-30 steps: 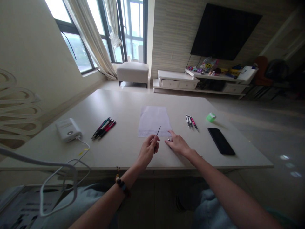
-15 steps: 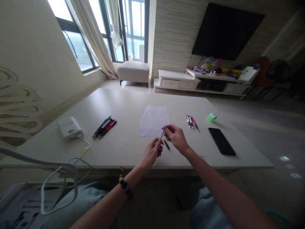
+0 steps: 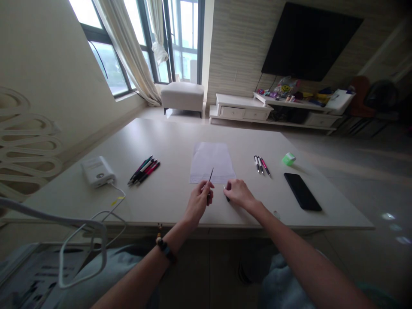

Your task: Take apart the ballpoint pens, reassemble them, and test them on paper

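Note:
My left hand (image 3: 199,198) is closed, with a thin dark pen refill (image 3: 211,174) sticking up from between thumb and fingers. Whatever else sits inside that fist is hidden. Just right of it, my right hand (image 3: 238,193) has its fingertips pinched on a short dark pen barrel (image 3: 227,198) with a silvery end, low over the tabletop. Beyond both hands lies a white sheet of paper (image 3: 212,159), with lines along its near edge. To the right are several pens (image 3: 259,165), two white and one pink; a bunch of darker pens (image 3: 144,171) lies to the left.
On the white table (image 3: 170,133) a black phone (image 3: 301,191) and a green-and-white item (image 3: 289,159) lie at the right. A white power bank (image 3: 98,171) stands at the left, its cable (image 3: 107,214) looping over the front edge. A small clear disc (image 3: 276,214) is near that edge.
My right hand has let go of the refill's upper end and come down to the pen barrel on the table. My left hand has shifted slightly left, still holding the refill.

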`<state>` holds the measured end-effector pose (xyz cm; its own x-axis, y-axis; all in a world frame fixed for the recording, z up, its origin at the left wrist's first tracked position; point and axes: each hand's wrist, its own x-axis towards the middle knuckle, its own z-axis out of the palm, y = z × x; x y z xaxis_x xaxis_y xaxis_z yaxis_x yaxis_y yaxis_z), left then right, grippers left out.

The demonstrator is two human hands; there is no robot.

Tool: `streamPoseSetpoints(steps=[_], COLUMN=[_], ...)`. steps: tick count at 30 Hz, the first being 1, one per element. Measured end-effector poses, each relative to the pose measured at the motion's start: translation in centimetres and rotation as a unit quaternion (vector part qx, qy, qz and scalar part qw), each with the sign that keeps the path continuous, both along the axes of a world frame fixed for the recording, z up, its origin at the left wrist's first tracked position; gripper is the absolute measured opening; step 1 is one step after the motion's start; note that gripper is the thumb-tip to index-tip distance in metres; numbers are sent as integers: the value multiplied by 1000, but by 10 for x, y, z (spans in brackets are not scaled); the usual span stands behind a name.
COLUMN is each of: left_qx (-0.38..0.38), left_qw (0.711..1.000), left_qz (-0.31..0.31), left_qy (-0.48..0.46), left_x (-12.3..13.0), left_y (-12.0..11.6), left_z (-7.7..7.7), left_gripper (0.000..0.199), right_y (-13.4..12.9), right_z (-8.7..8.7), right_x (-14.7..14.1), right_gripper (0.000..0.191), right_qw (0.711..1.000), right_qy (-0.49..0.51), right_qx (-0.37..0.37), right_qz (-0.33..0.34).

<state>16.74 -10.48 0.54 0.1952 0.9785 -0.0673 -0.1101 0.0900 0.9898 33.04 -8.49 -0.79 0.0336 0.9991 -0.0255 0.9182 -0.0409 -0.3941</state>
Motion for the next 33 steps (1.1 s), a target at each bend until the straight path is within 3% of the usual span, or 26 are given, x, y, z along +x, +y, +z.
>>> streamPoseSetpoints(steps=[5, 13, 17, 20, 24, 26, 28, 33], left_qx=[4, -3, -15, -36, -51, -52, -48, -52], left_qw=[1000, 1000, 1000, 999, 998, 998, 998, 999], left_qz=[2, 8, 7, 6, -16, -32, -41, -5], left_qy=[2, -7, -11, -23, -27, -24, -24, -14], left_x=[0, 0, -1, 0, 3, 3, 3, -7], left_y=[-1, -1, 0, 2, 1, 0, -1, 5], left_z=[3, 2, -3, -9, -14, -14, -14, -14], left_gripper=[34, 36, 36, 37, 38, 39, 38, 37], right_y=[1, 2, 9, 11, 5, 2, 2, 20], right_z=[5, 2, 4, 10, 19, 22, 23, 23], right_x=[4, -14, -5, 4, -5, -16, -23, -15], right_gripper=[16, 24, 28, 35, 43, 41, 38, 37], right_qw=[1000, 1000, 998, 987, 918, 894, 890, 911], right_qy=[7, 13, 34, 157, 396, 441, 449, 392], right_qx=[6, -14, -5, 21, -16, -27, -11, 119], right_qz=[-15, -25, -46, -36, 38, 71, 82, -42])
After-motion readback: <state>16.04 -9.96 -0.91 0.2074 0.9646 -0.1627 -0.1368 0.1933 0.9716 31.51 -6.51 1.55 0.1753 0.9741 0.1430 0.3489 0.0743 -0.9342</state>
